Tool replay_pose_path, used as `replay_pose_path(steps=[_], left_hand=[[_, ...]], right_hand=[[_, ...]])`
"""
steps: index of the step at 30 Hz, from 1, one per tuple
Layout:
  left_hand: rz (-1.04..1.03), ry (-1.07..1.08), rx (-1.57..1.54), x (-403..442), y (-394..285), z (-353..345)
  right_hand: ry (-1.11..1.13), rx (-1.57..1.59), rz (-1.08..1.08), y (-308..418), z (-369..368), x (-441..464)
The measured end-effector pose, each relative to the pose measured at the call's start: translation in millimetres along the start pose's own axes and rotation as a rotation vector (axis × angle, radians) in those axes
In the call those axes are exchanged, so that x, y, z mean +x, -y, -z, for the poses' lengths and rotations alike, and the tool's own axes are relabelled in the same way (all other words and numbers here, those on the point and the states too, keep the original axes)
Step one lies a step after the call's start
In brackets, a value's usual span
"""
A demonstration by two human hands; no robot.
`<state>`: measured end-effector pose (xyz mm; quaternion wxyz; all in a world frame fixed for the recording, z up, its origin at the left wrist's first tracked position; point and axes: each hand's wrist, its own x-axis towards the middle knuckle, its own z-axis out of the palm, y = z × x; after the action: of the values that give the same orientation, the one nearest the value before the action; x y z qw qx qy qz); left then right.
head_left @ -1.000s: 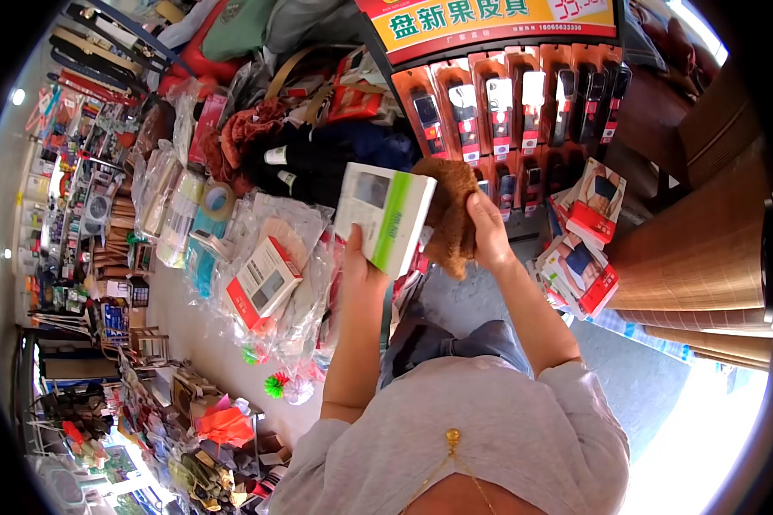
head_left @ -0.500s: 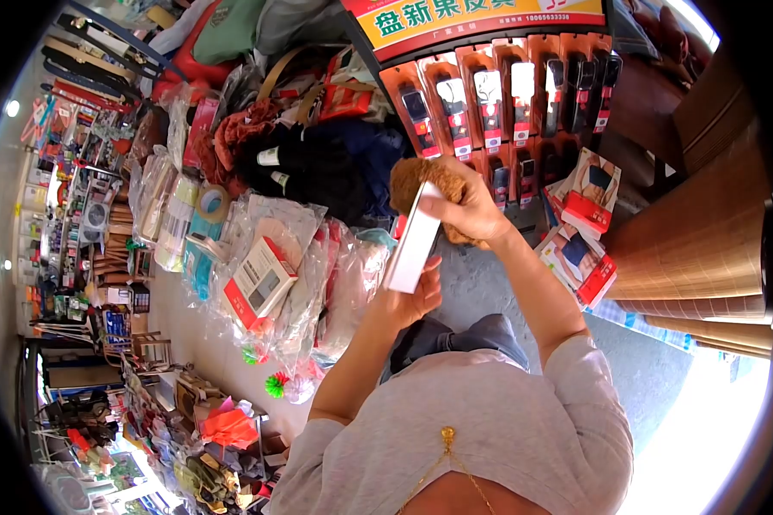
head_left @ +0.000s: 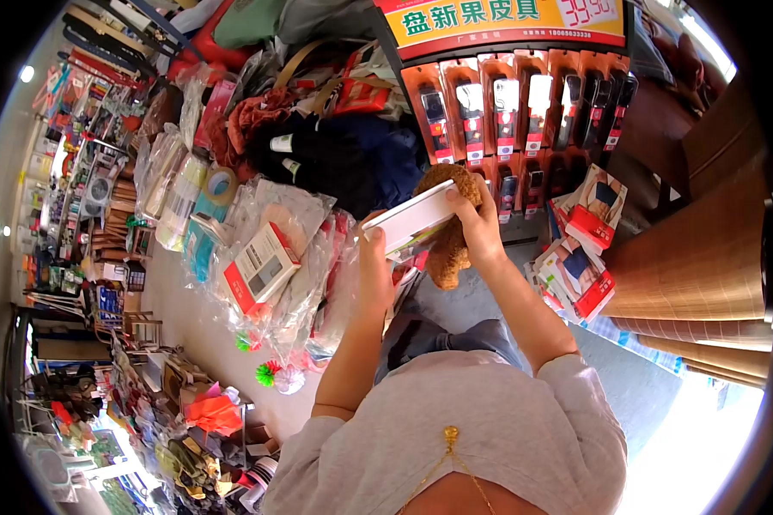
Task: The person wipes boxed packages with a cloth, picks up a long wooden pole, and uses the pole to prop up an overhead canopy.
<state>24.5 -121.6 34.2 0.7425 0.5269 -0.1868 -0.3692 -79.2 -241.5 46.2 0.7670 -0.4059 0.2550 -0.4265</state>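
Leather-goods display rack (head_left: 515, 45) up top right, grey floor (head_left: 631, 378) lower right, daylight (head_left: 704, 446) totally blown out in that corner, little light (head_left: 27, 74) glowing upper left.

A sign (head_left: 498, 27) stands over two rows of brown packs (head_left: 508, 112); just below right — boxes (head_left: 591, 219) in a pile. Left lie black clothes (head_left: 335, 172) with white labels (head_left: 281, 142), then plastic bags (head_left: 288, 204), a tape roll (head_left: 222, 200) and a green-and-red pom-pom (head_left: 268, 372).

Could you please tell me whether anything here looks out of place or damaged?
Nothing looks plainly spilled or damaged. The red-and-white box left of the left hand lies askew on crumpled plastic packages, which looks untidy beside the orderly row of hanging packs.
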Motion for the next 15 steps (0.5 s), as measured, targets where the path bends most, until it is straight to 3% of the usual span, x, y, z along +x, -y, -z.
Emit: replay_pose_path(steps=[3, 8, 13, 15], left_hand=[[0.133, 0.065, -0.123, 1.7, 5.1, 2.1], [0.01, -0.102, -0.129, 5.6, 10.7, -2.1], [-0.064, -0.063, -0.014, 4.8, 18.2, 3.9], [-0.071, -0.045, 0.009, 0.9, 14.0, 0.9]], right_hand=[[0.012, -0.031, -0.018, -5.4, 4.5, 0.7], [0.005, 0.0, -0.056, -5.7, 4.3, -1.9], [0.006, -0.007, -0.022, -12.8, 9.5, 0.0], [-0.091, 0.005, -0.117, -6.5, 8.2, -0.4]])
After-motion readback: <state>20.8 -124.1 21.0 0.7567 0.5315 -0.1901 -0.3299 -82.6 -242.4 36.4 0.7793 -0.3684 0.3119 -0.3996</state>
